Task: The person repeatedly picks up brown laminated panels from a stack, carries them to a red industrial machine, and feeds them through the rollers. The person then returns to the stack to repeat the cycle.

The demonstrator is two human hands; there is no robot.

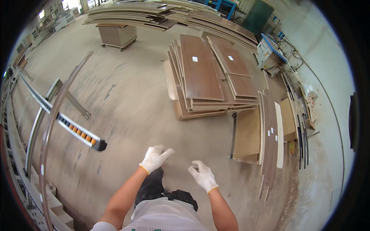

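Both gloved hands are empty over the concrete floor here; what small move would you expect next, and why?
Probably a step forward and right toward the upright brown boards leaning on edge. The white-gloved left hand and right hand hang open, holding nothing, and those boards look nearest the right hand, closer than the flat stack of brown wood-grain panels.

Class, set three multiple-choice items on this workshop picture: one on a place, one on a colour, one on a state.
1. Where does the stack of brown panels lie?
A. on the concrete floor
B. on a shelf
C. in a cart

2. What colour are the gloves on the left hand and right hand?
A. black
B. white
C. blue

3. What do the hands hold?
A. a panel
B. a hammer
C. nothing

Answers:
1 A, the stack rests directly on the floor ahead of the person.
2 B, both gloves are white with orange cuffs.
3 C, both hands are open in the air, fingers spread.
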